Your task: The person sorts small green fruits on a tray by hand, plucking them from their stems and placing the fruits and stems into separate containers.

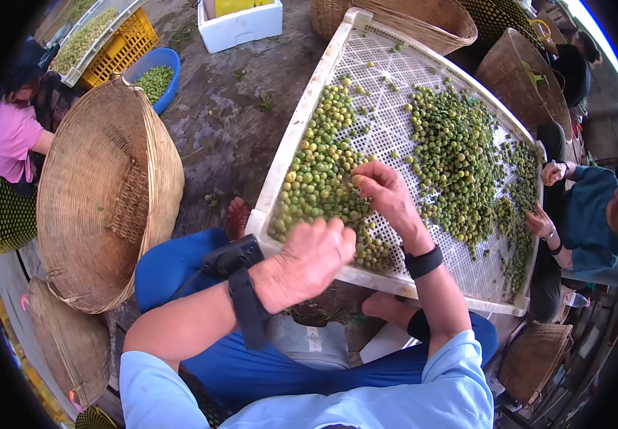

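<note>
One unreadable label (pixel 314 339), perhaps, near green fruit (pixel 459 164)

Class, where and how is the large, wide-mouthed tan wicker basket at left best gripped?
Probably take this basket by its right rim, the left hand coming from the right and curling over: that edge is nearest the hand, looks thin, and borders an open mouth.

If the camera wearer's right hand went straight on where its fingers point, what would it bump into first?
The right hand would probably meet the left heap of green fruits on the white tray, though its height above them is hard to judge.
</note>
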`<action>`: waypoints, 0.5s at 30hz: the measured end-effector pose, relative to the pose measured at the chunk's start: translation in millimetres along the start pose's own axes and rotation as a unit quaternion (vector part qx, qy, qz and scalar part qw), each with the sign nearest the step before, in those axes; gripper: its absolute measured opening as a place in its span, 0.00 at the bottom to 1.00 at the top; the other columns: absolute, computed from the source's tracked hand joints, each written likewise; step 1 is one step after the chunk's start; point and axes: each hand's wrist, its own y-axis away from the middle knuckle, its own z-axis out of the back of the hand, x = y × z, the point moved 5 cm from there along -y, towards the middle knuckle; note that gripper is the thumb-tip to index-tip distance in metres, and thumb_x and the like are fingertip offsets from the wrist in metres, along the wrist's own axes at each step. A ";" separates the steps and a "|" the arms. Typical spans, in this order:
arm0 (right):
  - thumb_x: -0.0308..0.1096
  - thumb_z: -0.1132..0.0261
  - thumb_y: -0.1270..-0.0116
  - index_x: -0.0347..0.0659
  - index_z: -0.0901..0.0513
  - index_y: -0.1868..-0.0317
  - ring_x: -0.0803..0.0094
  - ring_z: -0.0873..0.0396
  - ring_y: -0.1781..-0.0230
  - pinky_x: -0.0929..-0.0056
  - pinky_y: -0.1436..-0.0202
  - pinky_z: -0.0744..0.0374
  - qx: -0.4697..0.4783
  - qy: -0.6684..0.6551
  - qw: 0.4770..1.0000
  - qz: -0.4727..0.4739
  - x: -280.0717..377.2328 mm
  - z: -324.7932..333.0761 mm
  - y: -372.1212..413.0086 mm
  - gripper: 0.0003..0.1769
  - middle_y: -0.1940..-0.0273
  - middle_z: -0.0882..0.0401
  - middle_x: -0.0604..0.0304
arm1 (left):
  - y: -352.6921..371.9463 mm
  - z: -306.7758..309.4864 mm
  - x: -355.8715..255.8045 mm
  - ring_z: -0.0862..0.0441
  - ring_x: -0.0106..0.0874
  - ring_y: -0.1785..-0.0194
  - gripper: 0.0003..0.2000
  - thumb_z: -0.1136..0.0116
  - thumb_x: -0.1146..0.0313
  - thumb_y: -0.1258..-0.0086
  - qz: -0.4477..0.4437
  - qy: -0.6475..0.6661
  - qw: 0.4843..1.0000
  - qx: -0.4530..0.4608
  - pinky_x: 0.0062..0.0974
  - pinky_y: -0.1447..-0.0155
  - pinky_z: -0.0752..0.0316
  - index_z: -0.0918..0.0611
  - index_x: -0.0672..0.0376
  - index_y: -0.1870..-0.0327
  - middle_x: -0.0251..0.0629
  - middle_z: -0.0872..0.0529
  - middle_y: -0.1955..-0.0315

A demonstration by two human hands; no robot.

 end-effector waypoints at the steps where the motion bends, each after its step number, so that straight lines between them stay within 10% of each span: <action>1: 0.35 0.40 0.35 0.39 0.21 0.61 0.84 0.28 0.74 0.86 0.77 0.33 -0.001 -0.098 0.994 -0.040 3.8 3.0 7.4 0.08 0.70 0.23 0.68 | -4.4 6.8 7.2 0.20 0.34 0.69 0.08 0.42 0.75 0.48 0.049 0.027 0.998 -0.004 0.33 0.68 0.23 0.27 0.60 0.67 0.39 0.24 0.74; 8: 0.35 0.43 0.32 0.42 0.24 0.58 0.86 0.29 0.78 0.89 0.81 0.35 0.038 -0.337 0.938 -0.068 -0.4 4.0 30.3 0.07 0.70 0.22 0.65 | -22.0 17.9 39.0 0.21 0.44 0.67 0.05 0.43 0.71 0.40 0.171 0.230 0.956 -0.070 0.38 0.63 0.26 0.25 0.60 0.68 0.43 0.21 0.73; 15: 0.37 0.41 0.33 0.42 0.23 0.65 0.87 0.35 0.82 0.87 0.80 0.35 0.064 -0.153 0.984 -0.063 -10.1 -3.3 33.8 0.08 0.78 0.29 0.72 | -49.2 -2.2 80.1 0.21 0.44 0.64 0.06 0.46 0.77 0.43 0.122 0.202 0.964 -0.121 0.37 0.59 0.26 0.20 0.62 0.66 0.44 0.21 0.70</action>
